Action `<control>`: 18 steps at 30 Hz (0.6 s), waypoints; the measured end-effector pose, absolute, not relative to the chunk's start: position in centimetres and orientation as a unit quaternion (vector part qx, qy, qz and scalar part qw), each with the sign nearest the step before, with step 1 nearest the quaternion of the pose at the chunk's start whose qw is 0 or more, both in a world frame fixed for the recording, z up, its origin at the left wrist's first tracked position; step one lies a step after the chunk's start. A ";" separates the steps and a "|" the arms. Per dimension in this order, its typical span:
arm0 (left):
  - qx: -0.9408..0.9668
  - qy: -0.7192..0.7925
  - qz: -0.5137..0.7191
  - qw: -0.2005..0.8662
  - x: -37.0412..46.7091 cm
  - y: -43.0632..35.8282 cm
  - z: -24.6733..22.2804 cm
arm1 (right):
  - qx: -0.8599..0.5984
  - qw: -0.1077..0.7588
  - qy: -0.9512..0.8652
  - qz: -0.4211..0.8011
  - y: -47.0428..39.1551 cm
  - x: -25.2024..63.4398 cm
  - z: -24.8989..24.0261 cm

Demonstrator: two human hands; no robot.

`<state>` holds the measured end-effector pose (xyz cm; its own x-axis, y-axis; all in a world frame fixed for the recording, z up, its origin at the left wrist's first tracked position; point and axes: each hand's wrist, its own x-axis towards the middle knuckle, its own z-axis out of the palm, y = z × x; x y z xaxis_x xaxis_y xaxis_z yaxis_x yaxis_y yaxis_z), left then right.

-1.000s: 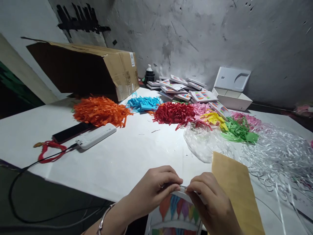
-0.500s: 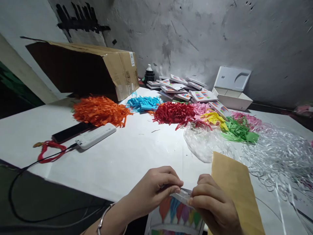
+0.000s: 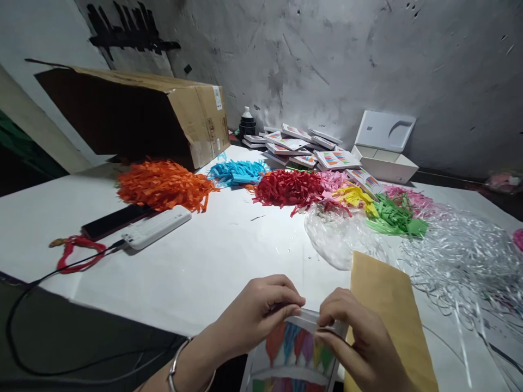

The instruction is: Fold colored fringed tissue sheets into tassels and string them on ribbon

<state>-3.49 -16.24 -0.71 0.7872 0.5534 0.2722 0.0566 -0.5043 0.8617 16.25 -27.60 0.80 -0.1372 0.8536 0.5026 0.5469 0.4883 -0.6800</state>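
Many seemingly finished boxes (image 3: 295, 144) lie beyond the near box (image 3: 286, 356), its flap (image 3: 307, 320) apparently unclosed, pinched by left hand (image 3: 265, 305) and right hand (image 3: 362, 337)

- Printed box (image 3: 296, 366): thin card, smooth, with a white flap.
- Bangle (image 3: 172, 372): polished silvery metal.
- Tabletop covering (image 3: 163, 288): white, paper-like, smooth with a soft sheen.
- Brown sheet (image 3: 386, 316): matt paper, faintly creased.
- Carton (image 3: 196, 122): matt corrugated cardboard.
- Orange fringe (image 3: 165, 185) and red fringe (image 3: 288, 188): matt, crinkled, tissue-like paper.
- Clear bag (image 3: 339, 239): crumpled, glossy plastic.
- Silver strands (image 3: 469, 253): shiny, ribbon-like.
- White device (image 3: 157, 227): smooth plastic.
- Red cord (image 3: 67, 256): cloth-like.
- Wall (image 3: 327, 54): rough, pitted, matt.
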 end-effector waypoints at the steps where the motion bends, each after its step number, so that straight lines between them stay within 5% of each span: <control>1: 0.826 0.183 0.268 0.462 -3.4 -16.3 -0.6 | -0.498 0.441 -0.724 0.184 -27.4 16.3 0.7; 10: 0.829 0.182 0.259 0.460 -3.5 -16.4 -0.8 | -0.567 0.395 -0.679 0.248 -26.6 16.2 -0.1; 18: 0.835 0.180 0.252 0.455 -3.4 -16.5 -0.3 | -0.570 0.408 -0.695 0.159 -26.4 15.7 -0.4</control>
